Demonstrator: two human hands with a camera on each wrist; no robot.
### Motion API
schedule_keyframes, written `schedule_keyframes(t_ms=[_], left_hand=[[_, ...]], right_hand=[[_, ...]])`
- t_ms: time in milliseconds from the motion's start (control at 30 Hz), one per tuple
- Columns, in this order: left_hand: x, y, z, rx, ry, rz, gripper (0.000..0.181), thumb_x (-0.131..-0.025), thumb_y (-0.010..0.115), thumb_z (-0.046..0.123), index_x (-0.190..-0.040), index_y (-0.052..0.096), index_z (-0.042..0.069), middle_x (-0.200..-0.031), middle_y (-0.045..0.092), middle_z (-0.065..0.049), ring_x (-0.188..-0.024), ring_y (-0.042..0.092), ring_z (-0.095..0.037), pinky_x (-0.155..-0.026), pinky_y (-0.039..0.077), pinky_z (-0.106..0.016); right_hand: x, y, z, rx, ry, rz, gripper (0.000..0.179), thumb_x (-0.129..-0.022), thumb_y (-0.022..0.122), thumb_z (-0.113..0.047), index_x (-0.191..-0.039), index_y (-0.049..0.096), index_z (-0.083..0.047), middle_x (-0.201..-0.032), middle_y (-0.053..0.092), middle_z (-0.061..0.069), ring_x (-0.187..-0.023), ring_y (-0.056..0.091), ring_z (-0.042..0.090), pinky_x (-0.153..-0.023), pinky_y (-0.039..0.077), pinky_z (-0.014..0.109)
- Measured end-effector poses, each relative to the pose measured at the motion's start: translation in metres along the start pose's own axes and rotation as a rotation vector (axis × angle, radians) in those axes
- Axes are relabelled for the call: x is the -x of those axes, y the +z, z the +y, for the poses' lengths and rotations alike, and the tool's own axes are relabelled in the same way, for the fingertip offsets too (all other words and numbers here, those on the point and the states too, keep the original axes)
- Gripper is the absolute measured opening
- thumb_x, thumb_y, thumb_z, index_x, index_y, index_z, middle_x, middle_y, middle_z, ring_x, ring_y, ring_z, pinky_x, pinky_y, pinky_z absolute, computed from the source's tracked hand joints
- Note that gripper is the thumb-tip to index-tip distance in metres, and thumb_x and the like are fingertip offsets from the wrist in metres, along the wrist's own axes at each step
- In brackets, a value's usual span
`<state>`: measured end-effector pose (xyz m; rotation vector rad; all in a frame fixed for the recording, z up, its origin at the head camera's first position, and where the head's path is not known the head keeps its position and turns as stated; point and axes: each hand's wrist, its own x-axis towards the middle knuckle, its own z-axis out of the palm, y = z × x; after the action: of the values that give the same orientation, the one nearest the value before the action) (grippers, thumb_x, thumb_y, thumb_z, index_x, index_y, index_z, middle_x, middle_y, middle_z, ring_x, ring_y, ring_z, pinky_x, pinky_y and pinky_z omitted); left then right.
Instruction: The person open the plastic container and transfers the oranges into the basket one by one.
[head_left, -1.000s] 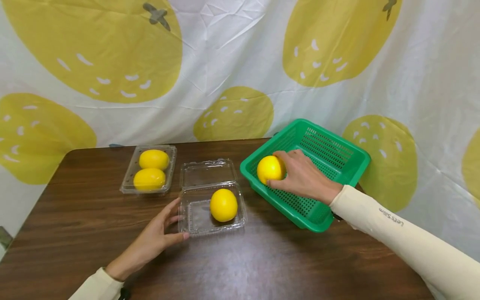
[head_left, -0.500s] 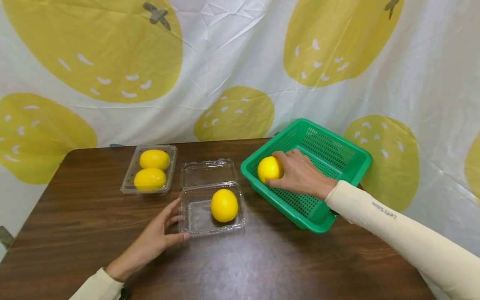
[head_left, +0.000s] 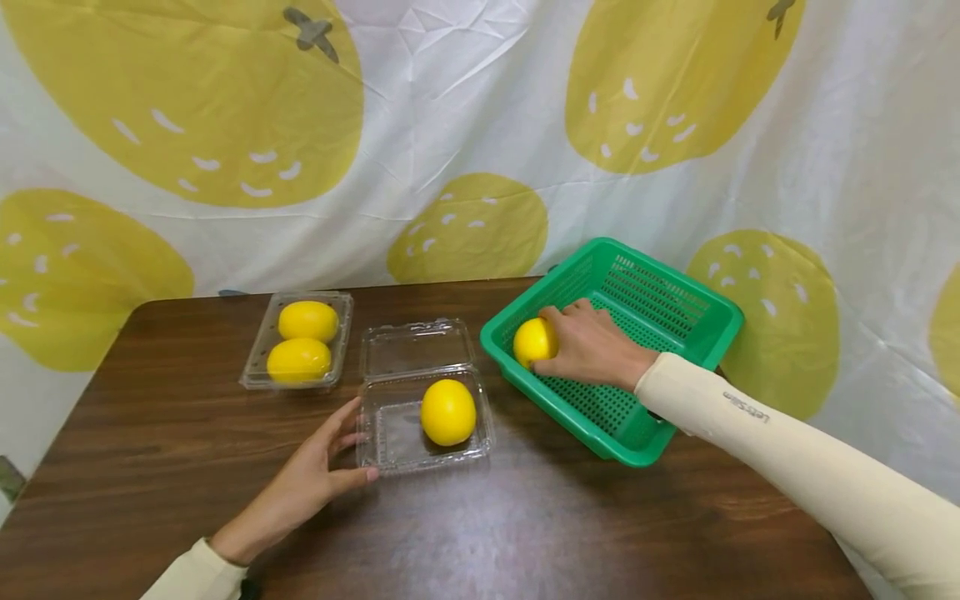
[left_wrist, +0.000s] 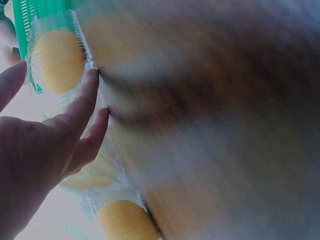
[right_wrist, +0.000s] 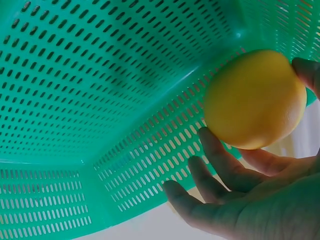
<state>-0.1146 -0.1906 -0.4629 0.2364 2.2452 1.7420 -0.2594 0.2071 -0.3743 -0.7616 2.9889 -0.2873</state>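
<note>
In the head view, my right hand [head_left: 588, 343] is over the near left corner of the green plastic basket [head_left: 630, 454]. It holds a yellow lemon [head_left: 534, 342] between thumb and fingers. The right wrist view shows the lemon [right_wrist: 255, 100] against the basket's slotted wall [right_wrist: 165, 150]. My left hand [head_left: 311, 475] has its fingers extended at the left side of a clear hinged plastic box [head_left: 390, 454], lid folded back. Its fingertips touch the box side. One lemon [head_left: 448, 412] sits in the right half of this box.
Farther left, a closed clear box [head_left: 255, 367] holds two lemons [head_left: 300, 360] on the brown table [head_left: 165, 450]. A white curtain [head_left: 465, 108] with a yellow fruit print hangs behind the table's far edge.
My right hand and its lemon have shifted slightly left within the basket. The left hand and both clear boxes stay where they were.
</note>
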Motion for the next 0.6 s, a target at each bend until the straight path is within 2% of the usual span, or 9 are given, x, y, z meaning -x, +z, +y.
schedule_keyframes(t_ms=[333, 600], left_hand=[[-0.001, -0.001, -0.001, 0.004, 0.000, 0.000, 0.105, -0.097, 0.085, 0.008, -0.176, 0.015, 0.004, -0.174, 0.029, -0.033, -0.154, 0.042, -0.052, -0.111, 0.056, -0.043], [-0.001, -0.002, -0.001, 0.001, -0.011, 0.003, 0.104, -0.098, 0.084, 0.010, -0.176, 0.015, 0.005, -0.174, 0.027, -0.032, -0.154, 0.041, -0.052, -0.114, 0.054, -0.050]], right_hand=[[-0.006, 0.007, 0.001, 0.058, -0.030, -0.021, 0.069, -0.091, 0.083, -0.043, -0.139, 0.065, 0.002, -0.114, 0.073, 0.020, -0.107, 0.058, 0.040, -0.080, 0.051, 0.052], [-0.011, 0.009, -0.001, 0.110, -0.031, -0.074, 0.065, -0.093, 0.082, -0.046, -0.135, 0.066, 0.001, -0.108, 0.072, 0.017, -0.103, 0.057, 0.038, -0.078, 0.049, 0.050]])
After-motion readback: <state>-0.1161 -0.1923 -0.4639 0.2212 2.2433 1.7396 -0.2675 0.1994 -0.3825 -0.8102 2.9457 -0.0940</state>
